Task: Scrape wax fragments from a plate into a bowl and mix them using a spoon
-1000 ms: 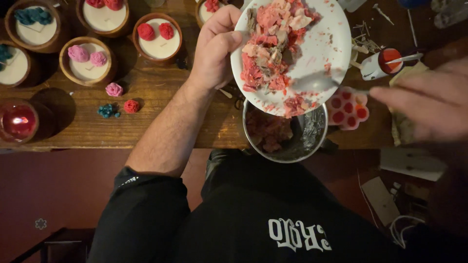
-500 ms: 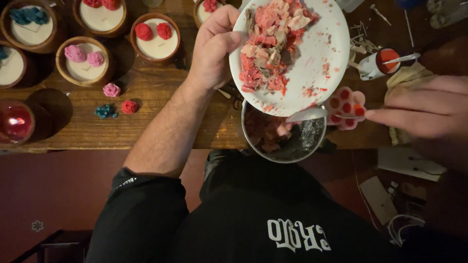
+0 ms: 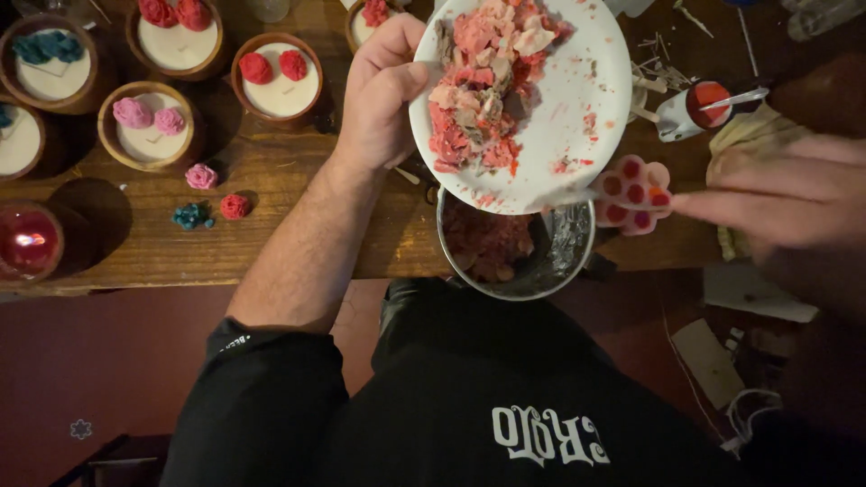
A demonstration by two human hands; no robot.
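The white plate [image 3: 577, 99], heaped with pink and red scraps [image 3: 478, 99], tilts over a metal bowl [image 3: 559, 261] at the table edge; the left hand [image 3: 383, 95] grips its rim; the blurred right hand [image 3: 780, 194] pinches a thin utensil [image 3: 577, 197], its tip hard to make out; candle bowls [image 3: 149, 126] sit left.

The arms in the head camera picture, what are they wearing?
The left arm has a black sleeve pushed up near the elbow, with small pale lettering on its cuff; the forearm and left hand are bare, with no glove, watch or ring visible. The right hand is bare too, but blurred, and its sleeve cannot be made out.
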